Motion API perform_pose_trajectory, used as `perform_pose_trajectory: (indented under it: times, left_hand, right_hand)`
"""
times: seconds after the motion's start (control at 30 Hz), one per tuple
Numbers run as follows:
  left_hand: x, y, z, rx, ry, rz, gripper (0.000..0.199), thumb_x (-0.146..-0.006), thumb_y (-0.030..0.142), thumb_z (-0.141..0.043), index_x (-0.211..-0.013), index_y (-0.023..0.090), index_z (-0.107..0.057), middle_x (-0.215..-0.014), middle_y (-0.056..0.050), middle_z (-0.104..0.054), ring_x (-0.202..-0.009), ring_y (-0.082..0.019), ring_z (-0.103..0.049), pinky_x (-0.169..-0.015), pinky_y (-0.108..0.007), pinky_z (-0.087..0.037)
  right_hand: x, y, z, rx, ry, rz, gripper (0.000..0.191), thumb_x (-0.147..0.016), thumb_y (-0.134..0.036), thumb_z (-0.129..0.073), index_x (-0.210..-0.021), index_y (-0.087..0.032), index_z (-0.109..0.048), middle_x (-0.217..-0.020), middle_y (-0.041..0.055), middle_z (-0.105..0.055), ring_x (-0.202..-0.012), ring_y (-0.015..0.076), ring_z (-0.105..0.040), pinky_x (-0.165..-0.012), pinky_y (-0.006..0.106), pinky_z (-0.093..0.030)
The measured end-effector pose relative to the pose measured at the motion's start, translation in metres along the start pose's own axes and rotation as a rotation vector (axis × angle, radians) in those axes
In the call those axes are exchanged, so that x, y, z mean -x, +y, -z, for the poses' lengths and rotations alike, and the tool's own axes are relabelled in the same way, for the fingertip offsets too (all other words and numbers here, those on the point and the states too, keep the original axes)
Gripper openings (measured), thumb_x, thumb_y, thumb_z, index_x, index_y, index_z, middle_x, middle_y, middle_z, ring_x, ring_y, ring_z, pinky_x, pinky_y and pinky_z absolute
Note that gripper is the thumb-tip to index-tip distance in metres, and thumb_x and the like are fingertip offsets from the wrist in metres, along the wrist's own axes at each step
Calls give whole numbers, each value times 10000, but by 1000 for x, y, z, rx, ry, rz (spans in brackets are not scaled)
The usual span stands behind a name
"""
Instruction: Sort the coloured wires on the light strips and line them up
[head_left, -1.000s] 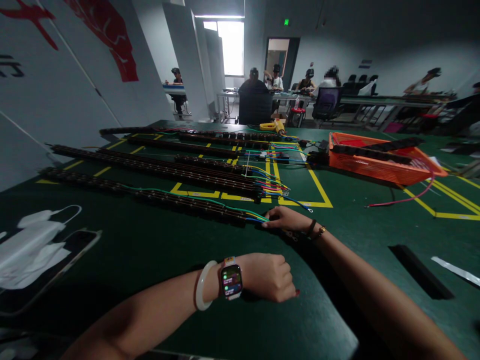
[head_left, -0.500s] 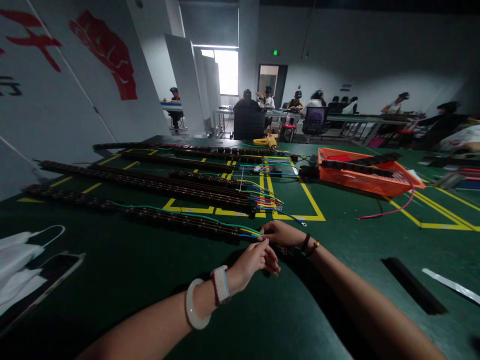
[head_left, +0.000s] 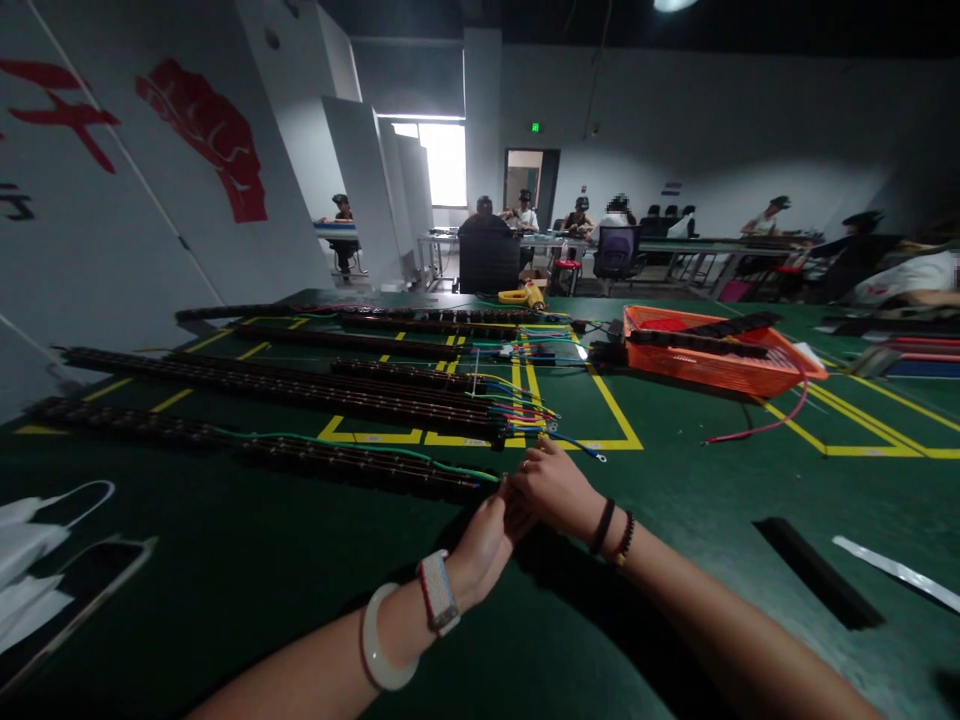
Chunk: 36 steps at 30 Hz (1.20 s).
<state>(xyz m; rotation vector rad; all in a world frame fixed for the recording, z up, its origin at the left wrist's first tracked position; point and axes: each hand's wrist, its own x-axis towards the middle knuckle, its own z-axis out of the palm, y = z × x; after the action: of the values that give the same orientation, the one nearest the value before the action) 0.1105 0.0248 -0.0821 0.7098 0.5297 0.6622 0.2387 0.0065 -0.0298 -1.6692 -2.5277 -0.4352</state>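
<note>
My left hand (head_left: 491, 530) is closed around the wire ends of the nearest long black harness (head_left: 352, 458), with its fingers partly hidden behind my right hand. Close against it, my right hand (head_left: 551, 485) is closed too, its fingers bent over the same wire ends. A green wire (head_left: 420, 457) runs along the harness toward both hands. Just beyond them lies a thicker bundle of black strips (head_left: 360, 393), with red, yellow and blue wires fanning out at its right end. A blue wire (head_left: 574, 442) with a ring terminal sticks out past my right hand.
An orange basket (head_left: 705, 372) holding black strips stands at the back right. A yellow tool (head_left: 525, 295) lies at the far edge. A black strip (head_left: 817, 570) and a white strip (head_left: 892, 570) lie at right, a dark device (head_left: 90, 590) at left. People sit farther back.
My left hand's fingers have closed round the wire ends, and my right hand has come in against them. The coloured wire tips are now mostly covered. The view has tilted up slightly.
</note>
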Motion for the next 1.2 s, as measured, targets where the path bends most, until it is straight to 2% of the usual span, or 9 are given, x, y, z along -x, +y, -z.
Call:
perform_pose_trajectory:
  times: [0.2,0.33,0.43,0.5,0.63,0.73,0.9,1.03,1.2]
  left_hand:
    - [-7,-3,8,-3,44,7,183,-849,362,-525,-851,181,-501,-823,-7,-634,-782,-97,-605,-734,-229,-529]
    - [-9,-2,6,7,41,8,161,-836,326,-559,-786,176,-529,-764,8,-622,-752,-92,-596,-737,-218,-518]
    - [-7,1,1,116,43,43,171,-804,323,-617,-780,160,-569,-751,-9,-634,-756,-114,-606,-766,-240,-515]
    - [-4,4,-2,153,26,61,186,-799,331,-626,-815,147,-599,-820,-40,-657,-810,-139,-615,-805,-267,-510]
    - [-2,9,-6,123,-20,81,250,-842,360,-550,-906,128,-619,-1013,-101,-653,-925,-163,-608,-866,-282,-487]
    - [-3,9,-6,129,-42,69,270,-851,379,-527,-905,132,-620,-1101,-114,-628,-1013,-176,-587,-938,-294,-454]
    - [-4,9,-4,151,-74,101,298,-872,382,-480,-912,128,-631,-1157,-123,-610,-1160,-199,-521,-1096,-357,-352]
    - [-4,10,-4,147,-63,107,302,-877,376,-469,-910,127,-635,-1183,-122,-602,-1201,-194,-498,-1153,-357,-291]
    - [-1,8,-5,147,-58,118,316,-873,390,-475,-1030,151,-610,-1207,-114,-591,-1197,-187,-506,-1164,-363,-286]
  right_hand:
    - [16,-32,-14,185,60,43,179,-818,-87,-500,-896,-101,-661,-740,103,-609,-773,237,-496,-835,404,-365]
    - [32,-41,-12,171,124,-13,283,-817,-148,-528,-1070,-52,-612,-981,149,-613,-941,265,-497,-968,431,-314]
    - [49,-34,5,-1,183,-71,355,-861,-222,-519,-1204,-130,-536,-1131,109,-575,-1028,225,-488,-977,398,-317]
    - [60,-23,15,-146,213,-156,365,-875,-291,-526,-1229,-202,-506,-1138,77,-572,-1029,202,-495,-947,384,-339]
    - [72,-1,17,-394,206,-389,306,-863,-430,-534,-1039,-182,-571,-1010,79,-602,-926,201,-537,-833,361,-394]
    - [70,5,9,-552,100,-448,331,-855,-474,-527,-981,-176,-597,-954,71,-620,-878,192,-561,-798,337,-408]
    - [66,-6,4,-651,-81,-450,236,-870,-332,-523,-1022,-173,-608,-907,61,-654,-791,170,-600,-713,270,-424]
    - [68,-15,-3,-561,-65,-439,247,-856,-167,-511,-1092,-165,-584,-977,68,-642,-863,169,-607,-756,250,-439]
    - [72,-13,-9,-284,-24,-323,315,-874,-79,-435,-1158,-159,-546,-909,58,-610,-688,135,-585,-626,237,-445]
